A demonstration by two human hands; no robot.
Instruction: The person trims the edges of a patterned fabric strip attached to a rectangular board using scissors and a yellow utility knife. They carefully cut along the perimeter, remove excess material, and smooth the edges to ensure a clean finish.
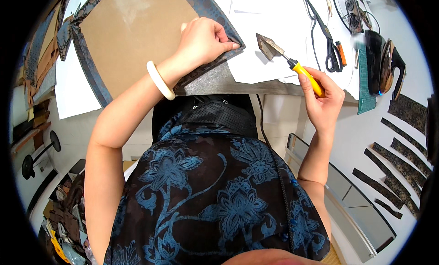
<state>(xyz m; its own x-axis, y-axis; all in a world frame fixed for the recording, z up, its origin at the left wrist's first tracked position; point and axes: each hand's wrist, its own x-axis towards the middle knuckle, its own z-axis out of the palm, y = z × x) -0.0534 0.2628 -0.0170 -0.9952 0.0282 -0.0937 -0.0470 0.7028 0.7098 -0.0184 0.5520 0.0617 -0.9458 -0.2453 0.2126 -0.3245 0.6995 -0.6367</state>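
Observation:
A brown board [132, 40] lies on the table, edged with dark blue-and-brown patterned fabric [98, 84] folded over its sides. At the board's near right corner, my left hand [199, 43] is closed, thumb and fingers pinching the fabric edge. Its fingertips partly hide the fold there. My right hand [323, 98] grips the yellow handle of a small trowel [270, 48]. The trowel's flat, pointed metal blade is held up to the right of the corner, apart from the board, above white paper [247, 70].
Black scissors [322, 31] and an orange lighter [341, 53] lie right of the trowel. Farther right are a green cutting mat [365, 93] and a dark iron-like device [386, 63]. Patterned strips [393, 166] hang at the right. Fabric scraps [66, 228] fill the lower left.

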